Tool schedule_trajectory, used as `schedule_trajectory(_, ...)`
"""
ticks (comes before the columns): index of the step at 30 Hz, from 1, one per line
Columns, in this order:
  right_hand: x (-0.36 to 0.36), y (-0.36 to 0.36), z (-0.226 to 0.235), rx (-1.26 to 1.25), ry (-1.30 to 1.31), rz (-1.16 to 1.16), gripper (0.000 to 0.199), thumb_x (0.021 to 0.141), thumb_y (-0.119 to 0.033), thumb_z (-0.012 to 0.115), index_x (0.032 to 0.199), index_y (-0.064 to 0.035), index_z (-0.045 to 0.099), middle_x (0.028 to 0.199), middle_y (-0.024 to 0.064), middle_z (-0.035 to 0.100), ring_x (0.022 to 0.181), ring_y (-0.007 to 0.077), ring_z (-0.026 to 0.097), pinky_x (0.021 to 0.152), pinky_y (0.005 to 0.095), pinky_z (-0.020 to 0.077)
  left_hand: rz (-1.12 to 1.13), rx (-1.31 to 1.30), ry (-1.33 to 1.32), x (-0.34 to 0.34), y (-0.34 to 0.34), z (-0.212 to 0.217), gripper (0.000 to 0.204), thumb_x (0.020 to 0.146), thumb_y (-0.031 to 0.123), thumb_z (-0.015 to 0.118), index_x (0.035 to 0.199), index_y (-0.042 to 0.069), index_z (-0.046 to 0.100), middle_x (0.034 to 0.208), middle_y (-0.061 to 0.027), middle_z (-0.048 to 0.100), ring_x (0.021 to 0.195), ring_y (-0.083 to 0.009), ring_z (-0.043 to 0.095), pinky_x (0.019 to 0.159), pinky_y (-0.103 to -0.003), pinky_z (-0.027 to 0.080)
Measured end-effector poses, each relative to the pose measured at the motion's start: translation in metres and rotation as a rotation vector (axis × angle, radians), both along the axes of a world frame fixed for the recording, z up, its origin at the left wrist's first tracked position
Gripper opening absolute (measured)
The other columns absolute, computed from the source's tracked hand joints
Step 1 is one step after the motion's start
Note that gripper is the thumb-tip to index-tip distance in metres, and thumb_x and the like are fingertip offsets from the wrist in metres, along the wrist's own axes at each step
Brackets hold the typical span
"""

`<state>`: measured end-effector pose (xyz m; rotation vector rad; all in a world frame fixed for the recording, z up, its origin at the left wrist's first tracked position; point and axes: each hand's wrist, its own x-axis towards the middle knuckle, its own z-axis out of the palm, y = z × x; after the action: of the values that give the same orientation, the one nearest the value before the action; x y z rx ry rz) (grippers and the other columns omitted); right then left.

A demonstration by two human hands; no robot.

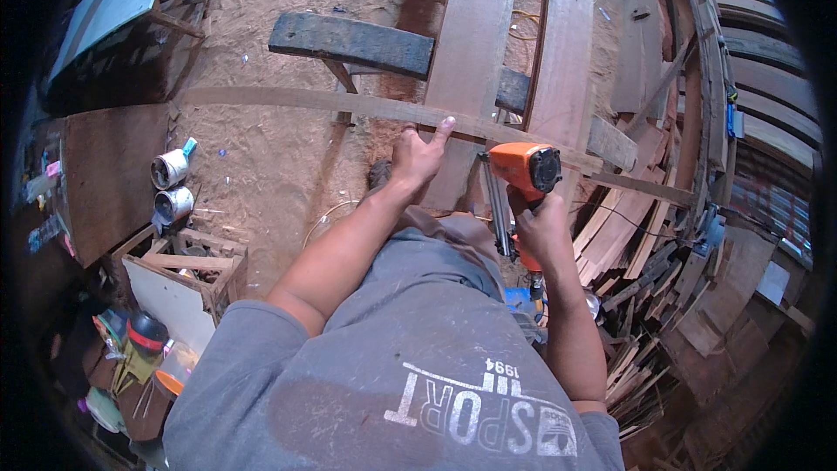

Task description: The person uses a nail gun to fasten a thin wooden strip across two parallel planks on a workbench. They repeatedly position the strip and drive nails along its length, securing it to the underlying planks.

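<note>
My right hand is wrapped round the grip of an orange and black nail gun. The gun's nose and dark magazine lie at its left side, close to a long thin wooden strip. That strip runs crosswise over two wide planks, the left plank and the right plank. Gripping the strip's near edge is my left hand, its thumb up along the wood and its fingers curled beneath. Whether the gun's nose touches the wood is hidden.
A dark rough beam supports the planks crosswise. Two white buckets and a wooden frame stand on the left. Offcuts are piled at right, near slatted boards. Shavings cover the ground.
</note>
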<state>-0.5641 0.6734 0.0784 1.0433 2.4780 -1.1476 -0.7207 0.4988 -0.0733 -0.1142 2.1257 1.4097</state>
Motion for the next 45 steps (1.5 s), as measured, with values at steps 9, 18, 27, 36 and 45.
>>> schedule_trajectory(9, -0.005, -0.002, 0.007, 0.067, -0.025, 0.037, 0.034, 0.108, -0.031, 0.076, 0.117, 0.0019, 0.08, 0.082, 0.0132, 0.077, 0.081, 0.0191, 0.075, 0.076, 0.043, 0.058, -0.049, -0.118, -0.069, -0.001, 0.001, -0.017, 0.101, 0.097, 0.075, 0.075, 0.136, -0.018, 0.066, 0.133, -0.0399, 0.073, 0.13, -0.0521, 0.071, 0.113, -0.052, 0.055)
schedule_trajectory(18, -0.007, -0.006, 0.013, 0.032, -0.066, -0.018, 0.036, 0.108, -0.033, 0.075, 0.12, 0.0004, 0.08, 0.085, 0.0137, 0.078, 0.08, 0.0211, 0.073, 0.078, 0.0438, 0.0572, 0.089, -0.001, -0.046, -0.008, -0.001, 0.001, 0.097, 0.099, 0.075, 0.074, 0.135, -0.015, 0.068, 0.132, -0.0379, 0.074, 0.13, -0.0484, 0.072, 0.112, -0.051, 0.055)
schedule_trajectory(27, -0.007, -0.005, 0.011, 0.03, 0.002, 0.002, 0.035, 0.108, -0.033, 0.075, 0.117, 0.0, 0.08, 0.081, 0.0115, 0.075, 0.075, 0.0189, 0.069, 0.073, 0.0428, 0.0558, -0.011, 0.061, -0.024, -0.007, -0.004, -0.01, 0.096, 0.095, 0.075, 0.078, 0.129, -0.015, 0.072, 0.125, -0.0376, 0.077, 0.126, -0.0481, 0.075, 0.11, -0.051, 0.057)
schedule_trajectory(36, -0.011, -0.002, 0.012, 0.012, -0.053, 0.004, 0.034, 0.109, -0.032, 0.074, 0.114, 0.0013, 0.081, 0.078, 0.0097, 0.074, 0.073, 0.0166, 0.067, 0.071, 0.0423, 0.0552, -0.04, 0.01, 0.021, -0.006, -0.001, -0.025, 0.093, 0.095, 0.077, 0.076, 0.117, -0.014, 0.079, 0.119, -0.0385, 0.078, 0.118, -0.0504, 0.077, 0.106, -0.054, 0.059)
schedule_trajectory(45, -0.011, -0.004, 0.014, 0.065, -0.094, 0.041, 0.033, 0.108, -0.031, 0.075, 0.116, -0.0001, 0.081, 0.082, 0.0141, 0.078, 0.077, 0.0189, 0.073, 0.075, 0.0438, 0.057, -0.048, -0.077, -0.06, -0.006, 0.0, -0.031, 0.094, 0.096, 0.073, 0.077, 0.124, -0.016, 0.075, 0.127, -0.0386, 0.076, 0.123, -0.0486, 0.075, 0.108, -0.052, 0.058)
